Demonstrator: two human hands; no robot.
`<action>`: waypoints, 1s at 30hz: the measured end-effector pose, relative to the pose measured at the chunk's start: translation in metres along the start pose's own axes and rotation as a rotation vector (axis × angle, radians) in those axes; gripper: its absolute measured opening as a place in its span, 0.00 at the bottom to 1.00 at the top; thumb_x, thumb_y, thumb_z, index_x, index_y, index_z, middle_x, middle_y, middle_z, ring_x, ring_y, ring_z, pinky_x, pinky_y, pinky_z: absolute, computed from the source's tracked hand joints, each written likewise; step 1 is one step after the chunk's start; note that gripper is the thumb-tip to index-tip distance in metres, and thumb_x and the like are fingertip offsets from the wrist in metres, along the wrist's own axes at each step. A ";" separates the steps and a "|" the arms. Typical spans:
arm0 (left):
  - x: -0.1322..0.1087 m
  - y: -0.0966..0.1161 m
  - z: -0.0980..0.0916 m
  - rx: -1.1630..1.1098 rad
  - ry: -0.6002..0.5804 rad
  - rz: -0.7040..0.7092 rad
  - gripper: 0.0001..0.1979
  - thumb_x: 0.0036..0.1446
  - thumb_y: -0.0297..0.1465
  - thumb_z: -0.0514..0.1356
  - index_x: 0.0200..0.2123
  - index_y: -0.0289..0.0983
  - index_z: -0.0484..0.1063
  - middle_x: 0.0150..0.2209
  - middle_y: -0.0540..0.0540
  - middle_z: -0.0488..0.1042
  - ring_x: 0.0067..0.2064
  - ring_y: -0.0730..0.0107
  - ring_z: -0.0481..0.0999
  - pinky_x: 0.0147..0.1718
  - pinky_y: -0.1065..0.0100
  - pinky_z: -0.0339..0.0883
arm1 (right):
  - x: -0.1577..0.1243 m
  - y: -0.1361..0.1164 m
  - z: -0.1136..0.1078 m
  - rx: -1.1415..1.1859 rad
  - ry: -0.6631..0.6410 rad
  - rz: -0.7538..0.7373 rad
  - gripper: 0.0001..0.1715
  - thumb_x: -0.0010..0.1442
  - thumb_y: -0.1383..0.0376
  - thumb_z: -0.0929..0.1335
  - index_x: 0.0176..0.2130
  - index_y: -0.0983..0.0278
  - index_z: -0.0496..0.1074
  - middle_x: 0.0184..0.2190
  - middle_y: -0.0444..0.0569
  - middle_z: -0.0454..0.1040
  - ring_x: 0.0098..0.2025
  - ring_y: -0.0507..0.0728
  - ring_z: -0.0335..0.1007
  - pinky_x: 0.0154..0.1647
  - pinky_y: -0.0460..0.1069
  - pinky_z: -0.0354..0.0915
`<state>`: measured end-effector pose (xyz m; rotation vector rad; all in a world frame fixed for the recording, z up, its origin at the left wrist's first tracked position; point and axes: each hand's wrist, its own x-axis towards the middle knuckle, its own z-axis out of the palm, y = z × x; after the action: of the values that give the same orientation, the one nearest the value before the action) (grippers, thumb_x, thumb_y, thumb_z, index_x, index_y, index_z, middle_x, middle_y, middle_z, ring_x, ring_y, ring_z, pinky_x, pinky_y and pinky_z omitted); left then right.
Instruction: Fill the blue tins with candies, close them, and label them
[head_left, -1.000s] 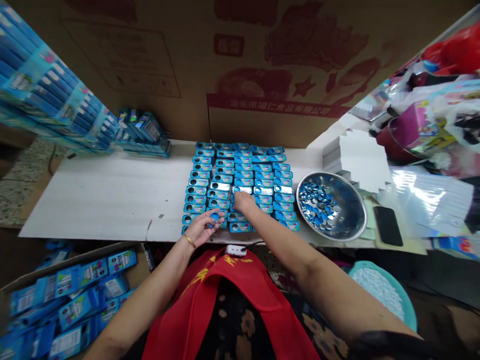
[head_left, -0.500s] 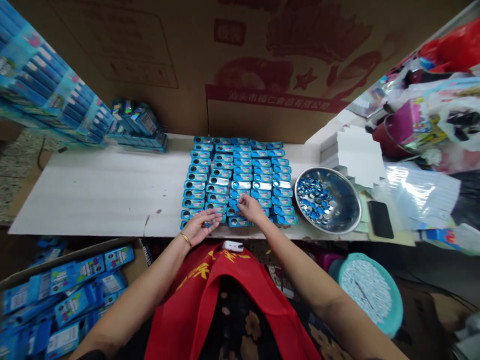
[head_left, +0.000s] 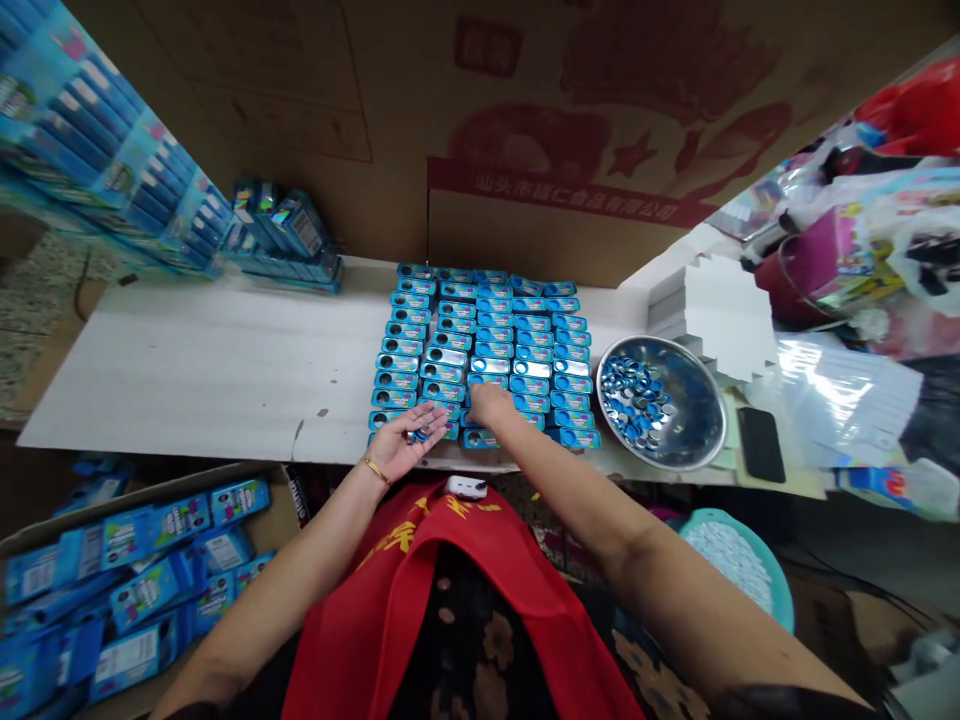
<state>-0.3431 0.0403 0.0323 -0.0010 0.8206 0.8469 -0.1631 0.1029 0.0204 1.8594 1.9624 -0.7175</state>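
Observation:
My left hand (head_left: 409,440) is palm up over the near left rows, fingers stretched, cupping a few small blue-and-silver round pieces (head_left: 421,434). My right hand (head_left: 491,404) reaches down onto the middle column of small blue tins (head_left: 493,348), its fingers bunched together; whatever is in the fingertips is hidden. The tins stand in several columns, narrow side up. Those on the left show dark round openings, while many in the middle and right columns have blue rounds there. To the right, a steel bowl (head_left: 697,405) holds many similar round pieces (head_left: 637,400).
A large cardboard box (head_left: 525,230) walls off the table's back. Packed blue display trays (head_left: 180,220) stand left. White card stacks (head_left: 724,315) and a phone (head_left: 760,443) lie right. Below are a carton of blue packs (head_left: 150,590) and a teal basin (head_left: 784,595) of white pieces.
My right hand has lowered onto the middle column, its fingers now pointing down and hidden. My left hand stays close by, its palm turned up more openly, showing the round pieces. The view has shifted slightly.

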 end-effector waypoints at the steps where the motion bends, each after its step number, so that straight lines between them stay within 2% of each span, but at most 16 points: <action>1: 0.001 0.000 0.000 -0.008 -0.018 -0.006 0.19 0.44 0.17 0.52 0.42 0.30 0.68 0.48 0.36 0.69 0.51 0.59 0.68 0.48 0.61 0.63 | -0.007 0.001 -0.001 0.020 0.022 -0.013 0.21 0.47 0.60 0.70 0.42 0.64 0.68 0.38 0.54 0.73 0.41 0.59 0.68 0.38 0.48 0.62; 3: 0.004 -0.001 0.001 -0.013 -0.045 -0.021 0.20 0.43 0.16 0.51 0.42 0.29 0.68 0.48 0.36 0.69 0.51 0.59 0.68 0.48 0.61 0.63 | -0.023 0.000 0.000 0.128 0.115 -0.101 0.16 0.53 0.58 0.66 0.42 0.62 0.68 0.37 0.51 0.73 0.40 0.56 0.68 0.39 0.48 0.61; 5: 0.007 -0.004 0.003 0.002 -0.055 -0.031 0.21 0.43 0.16 0.51 0.43 0.29 0.68 0.46 0.37 0.70 0.49 0.61 0.69 0.45 0.63 0.65 | -0.040 -0.006 0.004 0.299 0.198 -0.285 0.14 0.55 0.60 0.64 0.43 0.59 0.69 0.39 0.48 0.71 0.40 0.54 0.67 0.40 0.47 0.60; 7: 0.011 -0.008 0.007 0.024 -0.047 -0.041 0.23 0.43 0.16 0.50 0.44 0.30 0.68 0.42 0.40 0.73 0.44 0.65 0.72 0.40 0.66 0.67 | -0.051 -0.014 0.010 0.448 0.213 -0.485 0.16 0.52 0.63 0.67 0.44 0.58 0.69 0.42 0.46 0.70 0.42 0.52 0.65 0.42 0.46 0.59; 9: 0.013 -0.013 0.010 0.042 -0.054 -0.064 0.23 0.42 0.16 0.50 0.44 0.31 0.69 0.39 0.41 0.74 0.39 0.67 0.73 0.37 0.68 0.67 | -0.055 -0.017 0.014 0.558 0.192 -0.566 0.19 0.49 0.67 0.69 0.44 0.58 0.70 0.42 0.46 0.69 0.43 0.52 0.65 0.42 0.46 0.59; 11: 0.013 -0.016 0.012 0.050 -0.088 -0.104 0.23 0.41 0.16 0.50 0.43 0.29 0.69 0.39 0.41 0.74 0.40 0.67 0.73 0.41 0.66 0.67 | -0.054 -0.012 0.017 0.638 0.173 -0.515 0.18 0.49 0.68 0.69 0.42 0.60 0.71 0.40 0.46 0.71 0.40 0.52 0.65 0.40 0.46 0.60; 14: 0.010 -0.018 0.009 0.060 -0.094 -0.149 0.22 0.42 0.17 0.50 0.44 0.28 0.68 0.43 0.37 0.72 0.45 0.64 0.72 0.47 0.64 0.64 | -0.053 0.010 0.018 0.672 0.178 -0.360 0.14 0.54 0.68 0.65 0.42 0.61 0.72 0.37 0.46 0.72 0.36 0.51 0.67 0.38 0.46 0.61; 18: 0.005 -0.013 -0.003 0.060 -0.018 -0.102 0.21 0.43 0.16 0.52 0.44 0.28 0.67 0.45 0.36 0.71 0.50 0.61 0.69 0.48 0.66 0.64 | -0.057 0.030 0.024 0.453 0.184 -0.162 0.13 0.56 0.68 0.62 0.40 0.62 0.71 0.38 0.47 0.73 0.40 0.53 0.68 0.42 0.46 0.59; 24: 0.001 -0.006 -0.007 0.080 0.007 -0.055 0.23 0.43 0.16 0.52 0.45 0.29 0.67 0.46 0.36 0.71 0.50 0.59 0.69 0.47 0.64 0.66 | -0.047 0.004 0.029 0.041 0.006 -0.008 0.19 0.54 0.65 0.64 0.47 0.65 0.63 0.38 0.57 0.72 0.41 0.59 0.69 0.37 0.49 0.61; 27: 0.001 -0.005 -0.006 0.065 -0.009 -0.042 0.23 0.43 0.17 0.51 0.46 0.30 0.66 0.47 0.36 0.70 0.50 0.60 0.68 0.47 0.63 0.65 | -0.035 -0.001 0.027 -0.006 -0.051 0.071 0.23 0.51 0.61 0.67 0.46 0.65 0.63 0.39 0.57 0.72 0.42 0.60 0.69 0.36 0.49 0.62; 30: 0.000 -0.004 -0.006 0.025 -0.015 -0.030 0.23 0.43 0.17 0.52 0.46 0.30 0.66 0.48 0.36 0.69 0.51 0.60 0.68 0.49 0.62 0.64 | -0.033 0.005 0.023 -0.002 -0.066 0.098 0.26 0.47 0.59 0.70 0.46 0.64 0.64 0.40 0.57 0.72 0.42 0.61 0.69 0.37 0.49 0.61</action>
<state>-0.3441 0.0352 0.0271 0.0153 0.8151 0.8075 -0.1580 0.0626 0.0197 1.8920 1.8170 -0.7374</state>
